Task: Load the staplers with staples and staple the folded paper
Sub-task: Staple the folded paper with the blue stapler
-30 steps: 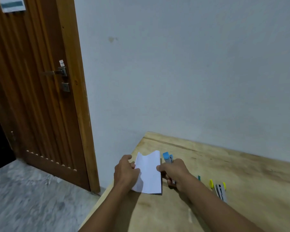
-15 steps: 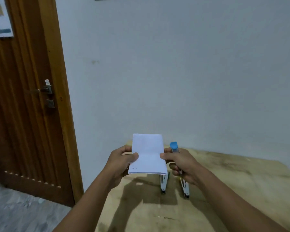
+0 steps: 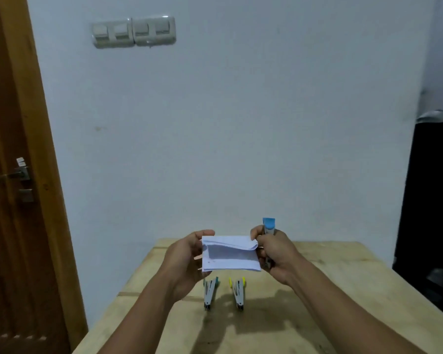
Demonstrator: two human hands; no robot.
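Note:
A folded white paper (image 3: 230, 254) hangs in the air above the wooden table (image 3: 317, 290), its top part bent over toward me. My left hand (image 3: 187, 259) grips its left edge. My right hand (image 3: 274, 251) pinches the paper's right edge and also holds a stapler with a blue cap (image 3: 269, 224), which stands upright out of my fist. On the table below the paper lie a stapler with green ends (image 3: 210, 292) and one with yellow ends (image 3: 238, 292), side by side.
A wooden door (image 3: 13, 175) with a metal handle stands at the left. A row of light switches (image 3: 133, 31) sits high on the white wall. Dark objects (image 3: 430, 200) stand at the right, beside the table.
The camera has swung to the right and up. Both hands have lifted the paper off the table, and its top part has folded over. The two staplers on the table have come into full view.

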